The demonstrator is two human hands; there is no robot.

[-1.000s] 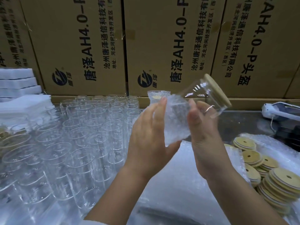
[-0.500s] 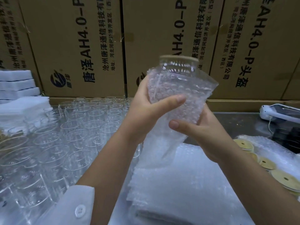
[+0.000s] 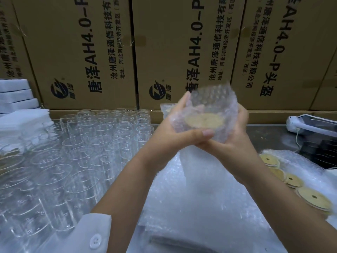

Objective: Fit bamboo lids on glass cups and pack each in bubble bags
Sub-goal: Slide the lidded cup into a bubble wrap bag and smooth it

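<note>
Bamboo lid (image 3: 204, 120) shows through the bubble bag (image 3: 211, 101), which both hands clasp above the tabletop (image 3: 269, 136). The left hand (image 3: 175, 128) curls round its left side and the right hand (image 3: 235, 136) grips its right side and underside. The wrap hides the cup under the lid. Flat bubble bags (image 3: 200, 207) lie stacked below, loose lids (image 3: 313, 198) to the right, empty glass cups (image 3: 100, 136) in rows to the left, and cardboard boxes (image 3: 82, 52) behind.

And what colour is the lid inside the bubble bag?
The lid is pale tan, inside the clear bubble bag; head view.
</note>
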